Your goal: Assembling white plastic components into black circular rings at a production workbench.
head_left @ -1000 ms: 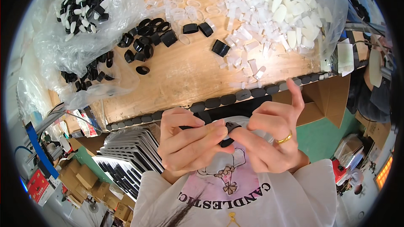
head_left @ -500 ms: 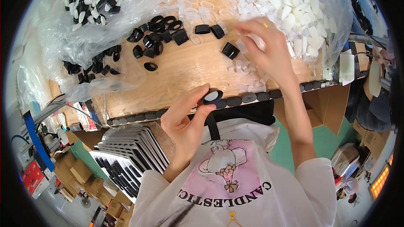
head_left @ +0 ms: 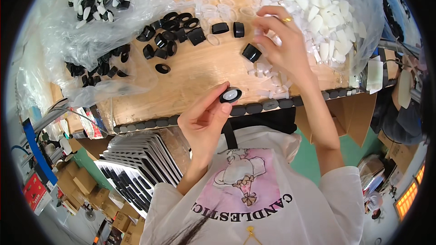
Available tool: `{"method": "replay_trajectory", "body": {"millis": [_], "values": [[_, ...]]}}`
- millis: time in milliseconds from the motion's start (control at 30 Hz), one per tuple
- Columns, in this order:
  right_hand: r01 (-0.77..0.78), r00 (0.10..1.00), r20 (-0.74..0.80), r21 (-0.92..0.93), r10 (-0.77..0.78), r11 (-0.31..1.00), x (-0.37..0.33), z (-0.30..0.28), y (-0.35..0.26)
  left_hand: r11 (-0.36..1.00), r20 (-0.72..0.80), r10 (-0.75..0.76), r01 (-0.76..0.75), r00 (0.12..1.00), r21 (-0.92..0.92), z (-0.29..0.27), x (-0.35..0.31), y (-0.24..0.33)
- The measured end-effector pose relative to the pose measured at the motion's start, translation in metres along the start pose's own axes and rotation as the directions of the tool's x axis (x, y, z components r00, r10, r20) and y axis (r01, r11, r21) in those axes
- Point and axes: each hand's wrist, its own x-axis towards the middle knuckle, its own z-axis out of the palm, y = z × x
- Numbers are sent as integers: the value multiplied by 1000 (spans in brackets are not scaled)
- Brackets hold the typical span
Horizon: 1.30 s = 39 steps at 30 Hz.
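Two bare hands are over the near side of the table [head_left: 195, 72]. The left hand [head_left: 204, 120] pinches a black ring [head_left: 239, 93] between thumb and fingers, near the table's edge, with a white insert [head_left: 230, 95] inside it. The right hand [head_left: 284, 41] is farther off and to the right, fingers bent toward the thumb; whether they grasp anything, I cannot tell. One loose ring [head_left: 251, 53] lies just left of its thumb. Far right are white ovals [head_left: 327, 13]; near left, trays [head_left: 138, 154].
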Motion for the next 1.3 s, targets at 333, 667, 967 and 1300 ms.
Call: {"method": "replay_trajectory", "body": {"millis": [333,667,967,1300], "values": [[-180,962,-79,544,263,820,-76,-15,-46,990,28,-4,0,1000,143,4,0,-1],[-303,897,-14,708,442,638,-92,-17,-62,993,76,-63,55,995,101,7,-3,-1],[36,978,-206,279,23,960,-94,-22,-70,997,244,-73,69,967,23,13,-7,20],[221,968,-173,230,-184,948,-99,-7,-74,908,316,132,-242,940,341,15,-12,25]]}}
